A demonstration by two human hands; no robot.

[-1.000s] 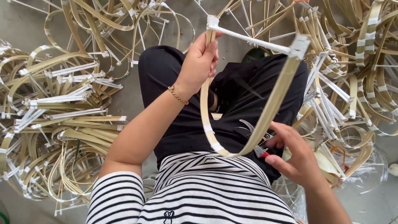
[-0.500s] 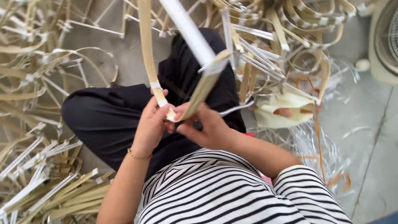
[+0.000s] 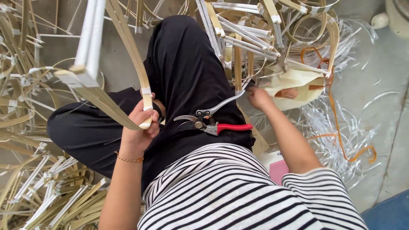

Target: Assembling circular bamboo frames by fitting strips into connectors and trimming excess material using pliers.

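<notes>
1. The left hand [image 3: 138, 127] is wrapped around the lower end of a curved bamboo frame [image 3: 128, 51], fingers closed on the strip just below a white tape band, so the frame stands up and away from the lap.
2. The right hand [image 3: 257, 97] reaches out to the pile of bamboo pieces [image 3: 251, 34] beside the knee; its fingers are bent down among the strips, and I cannot tell whether they pinch anything.
3. A pair of pruning shears [image 3: 213, 121] with a red handle lies loose on the black trousers, between the two hands, touched by neither.
4. The frame looks light and springy: thin split strips, stiff along their length but likely to flex sideways. The taped joints seem the firmest places to hold; bare edges may splinter.
5. Loose white plastic strips [image 3: 332, 127] lie on the floor to the right.
</notes>
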